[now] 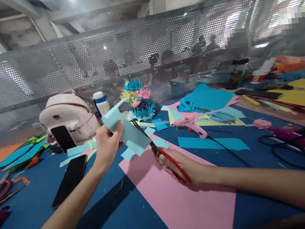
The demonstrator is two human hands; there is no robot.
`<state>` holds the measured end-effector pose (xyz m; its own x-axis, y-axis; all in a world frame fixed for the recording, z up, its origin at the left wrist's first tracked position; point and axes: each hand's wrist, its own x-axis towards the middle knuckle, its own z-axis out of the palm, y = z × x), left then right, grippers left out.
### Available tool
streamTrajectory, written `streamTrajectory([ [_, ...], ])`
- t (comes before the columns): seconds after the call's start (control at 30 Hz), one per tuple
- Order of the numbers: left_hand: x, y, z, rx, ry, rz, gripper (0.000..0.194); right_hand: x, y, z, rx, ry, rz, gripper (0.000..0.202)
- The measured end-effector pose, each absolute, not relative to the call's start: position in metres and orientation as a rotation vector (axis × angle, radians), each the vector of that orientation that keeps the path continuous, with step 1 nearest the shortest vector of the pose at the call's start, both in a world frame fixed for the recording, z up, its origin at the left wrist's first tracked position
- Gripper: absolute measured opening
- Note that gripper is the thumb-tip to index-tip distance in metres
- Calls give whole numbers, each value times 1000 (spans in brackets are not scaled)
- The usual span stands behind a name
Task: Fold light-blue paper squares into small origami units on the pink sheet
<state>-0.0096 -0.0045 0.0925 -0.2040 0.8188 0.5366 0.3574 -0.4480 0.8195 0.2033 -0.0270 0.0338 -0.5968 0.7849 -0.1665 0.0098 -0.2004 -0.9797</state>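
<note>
- Blue flat desk (pixel 140 216): beneath the work.
- Red-handled metal scissors (pixel 155 148): in right hand (pixel 173 161), fingers wrapped round handles; probably stiff, heavier; grip by loops.
- Light-blue rectangular paper (pixel 131 134): above desk, pinched in left hand (pixel 108 140) fingers; probably light, easily creased; pinch away from blades.

Two slender bare forearms (pixel 77 204), narrow wrists (pixel 102 163), ungloved fingers (pixel 119 127)

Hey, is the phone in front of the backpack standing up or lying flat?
Standing up: the phone shows its dark face toward the camera, long sides running upward, seemingly propped against the pale backpack.
</note>
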Motion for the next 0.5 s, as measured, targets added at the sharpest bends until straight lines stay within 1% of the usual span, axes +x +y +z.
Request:
streamTrajectory([
  [0.1,-13,-1,93,1636,1375,1643,41,202,-28,35,-912,-1477,1883,40],
  [0.3,-19,2,95,1660,1417,1591,38,207,-26,33,-804,-1634,1852,49],
  [0.4,-22,3,96,1716,1447,1571,37,209,-22,29,-827,-1612,1862,47],
  [0.5,-24,3,96,1751,1460,1555,36,211,-14,21,-846,-1656,1914,40],
])
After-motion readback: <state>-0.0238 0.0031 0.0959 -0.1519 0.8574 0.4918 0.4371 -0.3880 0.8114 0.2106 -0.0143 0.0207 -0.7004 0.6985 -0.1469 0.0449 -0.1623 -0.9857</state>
